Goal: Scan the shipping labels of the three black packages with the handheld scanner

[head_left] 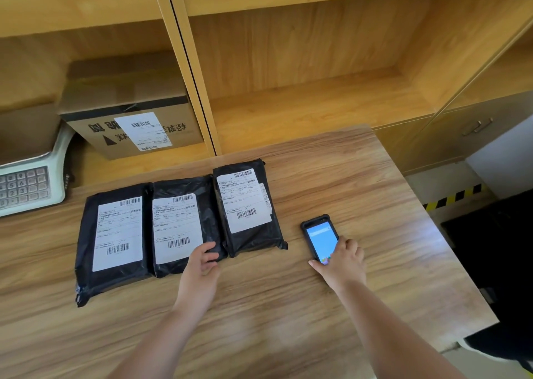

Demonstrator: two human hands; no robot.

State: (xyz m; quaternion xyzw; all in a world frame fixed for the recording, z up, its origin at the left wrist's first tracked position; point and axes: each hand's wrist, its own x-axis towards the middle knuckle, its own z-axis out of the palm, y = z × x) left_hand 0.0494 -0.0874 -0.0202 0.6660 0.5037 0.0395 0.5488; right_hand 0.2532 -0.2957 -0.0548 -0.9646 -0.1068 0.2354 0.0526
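A cardboard box (127, 113) with a white label sits on a wooden shelf (302, 101) at upper left. A weighing scale (28, 185) with a keypad stands at the left edge. Yellow-black hazard tape (455, 196) marks the floor at right.

Three packages (184, 222) — scanner (319, 238) beside

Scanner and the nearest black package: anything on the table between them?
Nothing. In the head view, only bare table separates the scanner from the right package.
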